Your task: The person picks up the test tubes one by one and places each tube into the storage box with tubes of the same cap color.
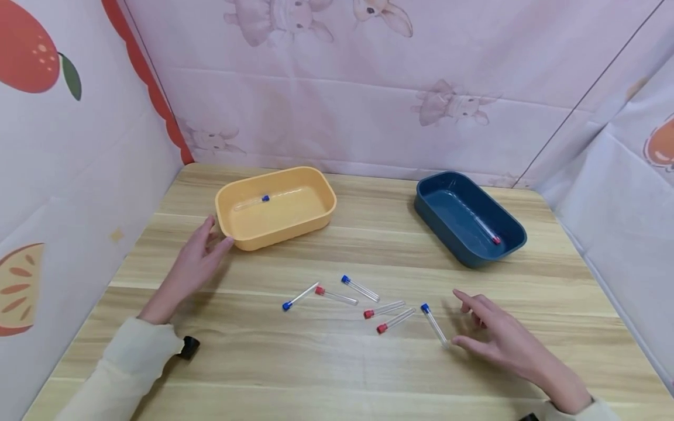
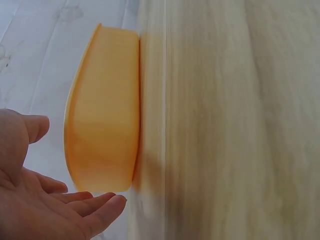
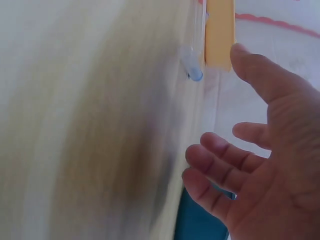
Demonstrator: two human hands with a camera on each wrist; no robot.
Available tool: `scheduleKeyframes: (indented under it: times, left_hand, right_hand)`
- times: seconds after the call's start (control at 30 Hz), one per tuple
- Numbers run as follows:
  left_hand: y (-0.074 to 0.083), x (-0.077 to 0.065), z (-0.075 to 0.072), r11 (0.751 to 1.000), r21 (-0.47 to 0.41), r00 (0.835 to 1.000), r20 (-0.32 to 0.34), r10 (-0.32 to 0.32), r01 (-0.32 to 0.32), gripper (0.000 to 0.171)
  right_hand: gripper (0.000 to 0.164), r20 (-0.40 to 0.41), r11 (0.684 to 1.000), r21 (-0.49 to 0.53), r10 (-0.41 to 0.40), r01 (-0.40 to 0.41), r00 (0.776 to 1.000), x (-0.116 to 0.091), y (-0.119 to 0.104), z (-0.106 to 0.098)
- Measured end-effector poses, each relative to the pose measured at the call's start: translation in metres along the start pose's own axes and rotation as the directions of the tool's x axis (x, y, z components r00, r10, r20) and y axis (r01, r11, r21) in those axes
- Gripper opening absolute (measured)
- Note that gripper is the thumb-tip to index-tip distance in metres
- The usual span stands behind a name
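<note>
My left hand [image 1: 196, 261] is at the near left corner of the yellow bin [image 1: 279, 235], fingers relaxed and holding nothing. In the left wrist view its fingertips [image 2: 117, 201] lie right by the bin's end wall. My right hand [image 1: 500, 339] hovers over the right side of the table with fingers spread and nothing in them. Nearest to it lies a blue-capped tube [image 1: 434, 325], its clear end close to the thumb. Further left are a red-capped pair, the upper tube [image 1: 384, 310] and the lower tube [image 1: 396, 321].
More tubes lie mid-table: a blue-capped one [image 1: 300, 296], a red-capped one [image 1: 337, 296] and another blue-capped one [image 1: 360, 288]. The yellow bin holds a blue-capped tube [image 1: 253, 202]. In the dark blue bin [image 1: 442, 225] at back right lies a red-capped tube [image 1: 487, 230].
</note>
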State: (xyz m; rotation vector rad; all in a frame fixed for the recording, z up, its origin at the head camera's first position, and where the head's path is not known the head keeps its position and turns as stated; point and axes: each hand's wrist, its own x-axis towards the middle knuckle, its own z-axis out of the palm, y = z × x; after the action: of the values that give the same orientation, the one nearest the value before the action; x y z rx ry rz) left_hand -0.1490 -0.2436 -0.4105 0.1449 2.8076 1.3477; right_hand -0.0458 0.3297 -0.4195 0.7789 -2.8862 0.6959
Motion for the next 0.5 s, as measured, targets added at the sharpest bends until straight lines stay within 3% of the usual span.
scheduleKeyframes:
  times: [0.13, 0.27, 0.5]
  left_hand:
    - [0.001, 0.004, 0.004, 0.998, -0.027, 0.999, -0.007, 0.048, -0.048, 0.081]
    - [0.004, 0.007, 0.008, 0.997, -0.023, 0.998, -0.006, 0.067, -0.067, 0.081]
    - [0.006, 0.01, 0.012, 0.999, -0.047, 1.0, 0.0, 0.009, -0.009, 0.083]
  right_hand:
    - [0.07, 0.011, 0.999, 0.036, -0.019, 0.018, 1.0, 0.002, -0.003, 0.008]
    - [0.059, 0.056, 0.996, 0.079, 0.028, -0.033, 0.998, 0.007, -0.007, 0.014]
    - [0.046, 0.115, 0.986, 0.107, 0.117, -0.13, 0.986, 0.016, -0.016, 0.02]
